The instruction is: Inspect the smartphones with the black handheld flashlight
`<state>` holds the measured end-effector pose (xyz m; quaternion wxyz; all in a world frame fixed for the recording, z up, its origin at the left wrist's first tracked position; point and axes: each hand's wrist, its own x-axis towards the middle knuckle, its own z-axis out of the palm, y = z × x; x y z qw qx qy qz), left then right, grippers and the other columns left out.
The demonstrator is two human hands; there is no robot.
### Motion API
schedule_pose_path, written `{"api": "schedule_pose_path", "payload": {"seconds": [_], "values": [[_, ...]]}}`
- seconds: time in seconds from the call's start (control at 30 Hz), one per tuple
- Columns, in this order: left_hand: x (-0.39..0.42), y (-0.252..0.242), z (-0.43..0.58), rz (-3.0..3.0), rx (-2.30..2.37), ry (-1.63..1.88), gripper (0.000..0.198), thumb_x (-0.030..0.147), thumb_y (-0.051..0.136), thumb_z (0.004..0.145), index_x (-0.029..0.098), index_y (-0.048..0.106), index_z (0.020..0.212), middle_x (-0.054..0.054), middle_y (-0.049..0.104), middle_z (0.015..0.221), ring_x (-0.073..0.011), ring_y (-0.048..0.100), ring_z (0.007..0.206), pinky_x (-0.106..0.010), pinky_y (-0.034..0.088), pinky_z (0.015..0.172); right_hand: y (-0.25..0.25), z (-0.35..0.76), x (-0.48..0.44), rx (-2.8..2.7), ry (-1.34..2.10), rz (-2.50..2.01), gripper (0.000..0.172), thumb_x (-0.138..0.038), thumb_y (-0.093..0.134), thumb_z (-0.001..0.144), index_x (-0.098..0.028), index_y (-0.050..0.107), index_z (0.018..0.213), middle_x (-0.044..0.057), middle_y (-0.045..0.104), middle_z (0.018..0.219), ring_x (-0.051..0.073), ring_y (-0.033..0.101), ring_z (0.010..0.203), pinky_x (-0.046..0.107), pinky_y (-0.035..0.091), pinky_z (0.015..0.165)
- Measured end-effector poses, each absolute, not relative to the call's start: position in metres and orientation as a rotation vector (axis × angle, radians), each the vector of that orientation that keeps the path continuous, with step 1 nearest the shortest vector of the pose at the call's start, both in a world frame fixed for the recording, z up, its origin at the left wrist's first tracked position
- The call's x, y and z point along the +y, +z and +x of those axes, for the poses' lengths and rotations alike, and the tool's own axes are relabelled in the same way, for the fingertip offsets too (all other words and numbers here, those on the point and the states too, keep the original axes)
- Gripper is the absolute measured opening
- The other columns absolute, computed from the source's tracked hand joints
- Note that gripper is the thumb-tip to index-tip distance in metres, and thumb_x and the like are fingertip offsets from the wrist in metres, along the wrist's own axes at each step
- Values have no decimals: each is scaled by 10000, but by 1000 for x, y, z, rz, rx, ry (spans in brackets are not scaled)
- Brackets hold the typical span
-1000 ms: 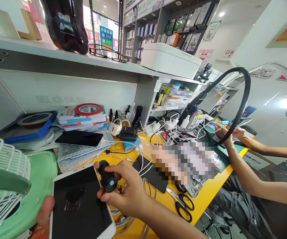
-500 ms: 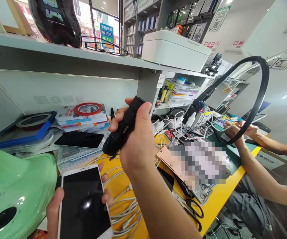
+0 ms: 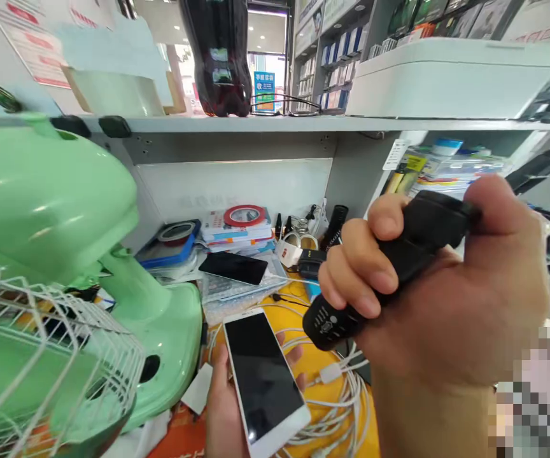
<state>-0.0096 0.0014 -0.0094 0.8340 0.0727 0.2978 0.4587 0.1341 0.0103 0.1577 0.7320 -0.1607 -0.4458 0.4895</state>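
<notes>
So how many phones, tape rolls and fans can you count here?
Phones: 2 (white phone in the left hand; black phone)
Tape rolls: 2 (red roll; pale roll)
Fans: 1 (green fan)
Total: 5

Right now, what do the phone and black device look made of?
The phone: glossy dark glass front, going by the sheen, in a white frame, plastic or painted metal, can't tell. The black device: probably matte plastic or rubber, dull with little shine, with a textured end.
</notes>
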Motion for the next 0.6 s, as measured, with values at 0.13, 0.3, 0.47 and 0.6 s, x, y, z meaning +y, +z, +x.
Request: {"api": "schedule_pose_path", "payload": {"seconds": [0.13,0.3,0.47,0.6], "values": [[0,-10,-15,88,665,959,398,511,544,932,240,734,1153,-102,757,1134,-318,708,1047,-491,549,931,157,135,9,-952,1135,-376,387,-499,476,964,-152,456,795,-23,368,569,103,417,455,232,446,513],[-3,-7,-9,-21,616,814,434,597,713,781,241,764,1023,-95,775,1001,-288,726,889,-444,577,816,161,137,0,-984,1115,-377,368,-474,466,971,-148,485,800,-16,380,576,108,422,457,234,434,497],[-3,3,0,22,571,931,439,376,976,460,197,740,784,29,663,645,-96,569,542,-198,460,500,162,135,-4,-1018,1163,-366,469,-569,408,1001,-150,485,805,-10,385,578,110,414,463,231,397,492],[-5,12,2,116,706,994,569,272,974,489,268,731,1004,30,733,818,-88,589,523,-185,446,447,162,136,-3,-1011,1174,-345,394,-517,544,927,-155,480,786,-19,392,571,107,414,460,223,400,503]]}}
